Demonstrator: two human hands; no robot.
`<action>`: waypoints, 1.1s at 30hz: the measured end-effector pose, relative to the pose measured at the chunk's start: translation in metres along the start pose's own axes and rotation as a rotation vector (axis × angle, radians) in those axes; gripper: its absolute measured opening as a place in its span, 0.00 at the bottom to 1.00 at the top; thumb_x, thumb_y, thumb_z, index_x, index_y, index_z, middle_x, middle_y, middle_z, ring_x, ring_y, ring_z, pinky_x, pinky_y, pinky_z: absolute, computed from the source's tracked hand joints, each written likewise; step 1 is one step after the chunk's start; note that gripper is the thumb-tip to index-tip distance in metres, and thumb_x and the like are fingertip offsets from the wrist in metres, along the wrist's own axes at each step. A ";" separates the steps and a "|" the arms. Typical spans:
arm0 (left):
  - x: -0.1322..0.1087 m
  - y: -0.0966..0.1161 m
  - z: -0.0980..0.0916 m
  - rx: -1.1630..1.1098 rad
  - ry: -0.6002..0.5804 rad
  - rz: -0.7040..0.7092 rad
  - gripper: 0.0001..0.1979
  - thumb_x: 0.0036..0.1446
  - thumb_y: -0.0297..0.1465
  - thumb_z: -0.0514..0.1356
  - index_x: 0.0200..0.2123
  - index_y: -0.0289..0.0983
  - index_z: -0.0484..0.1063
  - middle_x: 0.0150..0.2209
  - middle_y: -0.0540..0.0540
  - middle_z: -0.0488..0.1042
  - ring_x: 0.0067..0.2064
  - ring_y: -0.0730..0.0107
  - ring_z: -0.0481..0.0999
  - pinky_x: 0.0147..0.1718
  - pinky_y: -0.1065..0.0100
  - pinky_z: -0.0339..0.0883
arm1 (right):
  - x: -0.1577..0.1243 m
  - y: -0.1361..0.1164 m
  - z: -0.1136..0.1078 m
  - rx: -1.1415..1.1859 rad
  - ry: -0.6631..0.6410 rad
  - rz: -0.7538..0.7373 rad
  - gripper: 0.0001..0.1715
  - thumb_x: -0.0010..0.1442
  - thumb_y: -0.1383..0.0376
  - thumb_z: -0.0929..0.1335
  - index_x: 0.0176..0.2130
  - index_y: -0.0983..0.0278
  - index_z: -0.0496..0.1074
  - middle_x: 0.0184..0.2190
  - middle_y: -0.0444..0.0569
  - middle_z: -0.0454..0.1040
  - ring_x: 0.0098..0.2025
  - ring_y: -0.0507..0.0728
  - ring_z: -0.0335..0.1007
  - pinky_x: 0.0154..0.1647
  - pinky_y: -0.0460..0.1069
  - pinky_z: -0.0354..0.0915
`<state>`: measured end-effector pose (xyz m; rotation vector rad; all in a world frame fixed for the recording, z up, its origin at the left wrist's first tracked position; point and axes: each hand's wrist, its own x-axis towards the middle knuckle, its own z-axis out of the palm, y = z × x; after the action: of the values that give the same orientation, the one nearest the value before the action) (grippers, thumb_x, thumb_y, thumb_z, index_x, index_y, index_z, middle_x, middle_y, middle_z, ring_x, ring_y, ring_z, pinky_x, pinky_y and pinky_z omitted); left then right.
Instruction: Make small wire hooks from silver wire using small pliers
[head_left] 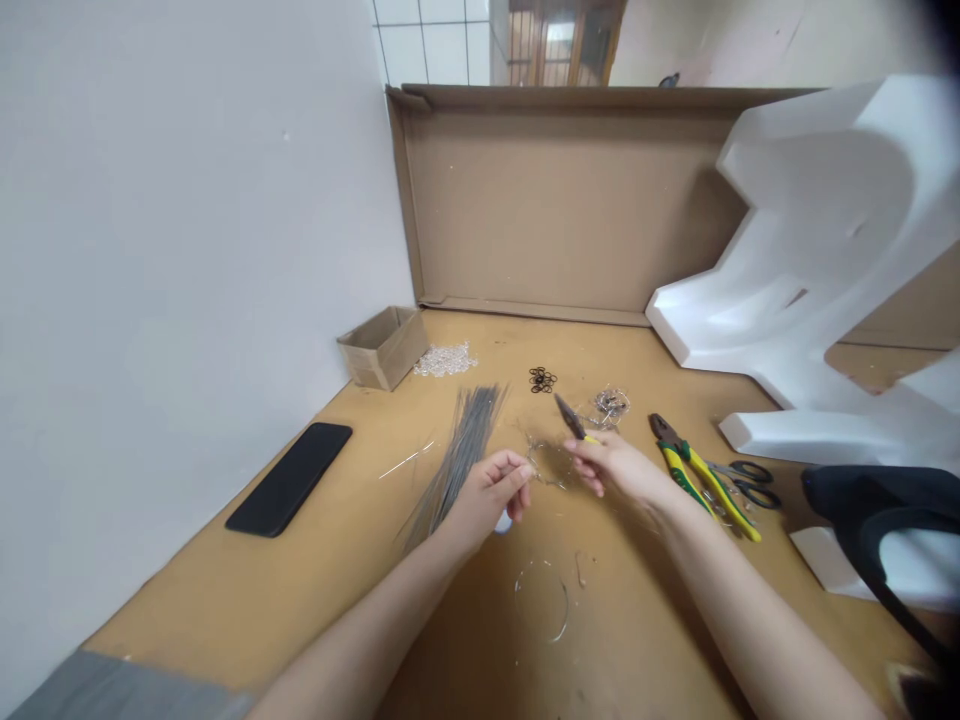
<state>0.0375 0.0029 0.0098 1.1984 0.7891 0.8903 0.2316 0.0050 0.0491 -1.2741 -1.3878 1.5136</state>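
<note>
My right hand (611,465) grips small pliers (572,418) with dark pointed jaws and a yellow handle; the jaws point up and to the left. My left hand (499,487) is closed in a pinch near a thin wire loop (551,465) that spans the gap between the hands; whether its fingers hold the wire is too small to tell. Beneath and behind my left hand lies a bundle of straight grey wires (466,440). A pale round object (503,522) shows under the left fingers. Nearer me, a thin wire ring (564,605) rests on the table.
Left: black phone (289,479), cardboard box (384,350), clear beads (446,360). Behind the hands: black rings (542,380), coiled wire (611,403). Right: yellow-green pliers (701,475), scissors (752,485), white foam pieces (817,220). A cardboard panel (562,210) stands at the back.
</note>
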 end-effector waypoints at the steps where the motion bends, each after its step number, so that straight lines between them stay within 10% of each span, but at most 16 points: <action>1: 0.000 0.001 0.000 -0.003 -0.001 -0.005 0.12 0.51 0.39 0.58 0.28 0.35 0.64 0.18 0.54 0.68 0.15 0.80 0.63 0.16 0.76 0.56 | 0.001 0.003 -0.001 -0.077 -0.013 0.010 0.17 0.52 0.57 0.65 0.20 0.64 0.57 0.14 0.37 0.57 0.13 0.45 0.52 0.13 0.42 0.50; 9: 0.001 0.011 -0.008 -0.164 0.005 -0.023 0.10 0.52 0.37 0.58 0.30 0.35 0.64 0.26 0.46 0.76 0.24 0.75 0.73 0.25 0.74 0.62 | -0.003 0.008 -0.002 -0.576 -0.264 0.306 0.09 0.51 0.63 0.62 0.26 0.66 0.66 0.17 0.43 0.69 0.15 0.48 0.64 0.16 0.43 0.61; 17: 0.004 0.013 -0.015 -0.300 0.060 -0.013 0.11 0.47 0.35 0.63 0.28 0.34 0.67 0.33 0.44 0.76 0.33 0.71 0.74 0.34 0.70 0.63 | -0.011 0.002 -0.013 -0.491 -0.359 0.205 0.08 0.51 0.66 0.64 0.31 0.66 0.71 0.24 0.47 0.73 0.24 0.51 0.69 0.25 0.45 0.64; 24: 0.004 0.010 -0.014 -0.193 0.160 0.027 0.09 0.45 0.35 0.64 0.28 0.35 0.72 0.19 0.55 0.64 0.20 0.82 0.58 0.23 0.76 0.54 | -0.003 -0.005 0.016 -0.139 0.109 -0.141 0.09 0.50 0.61 0.67 0.28 0.65 0.67 0.20 0.41 0.67 0.23 0.49 0.64 0.30 0.47 0.63; 33: -0.001 0.011 -0.002 -0.121 0.189 0.130 0.10 0.44 0.33 0.64 0.29 0.34 0.70 0.22 0.52 0.70 0.22 0.78 0.65 0.25 0.73 0.61 | -0.003 0.010 0.066 -0.138 0.028 -0.186 0.10 0.51 0.59 0.67 0.27 0.65 0.67 0.25 0.44 0.69 0.25 0.50 0.63 0.28 0.46 0.62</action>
<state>0.0335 0.0042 0.0199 1.0786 0.8033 1.1553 0.1698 -0.0178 0.0357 -1.2059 -1.5687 1.2892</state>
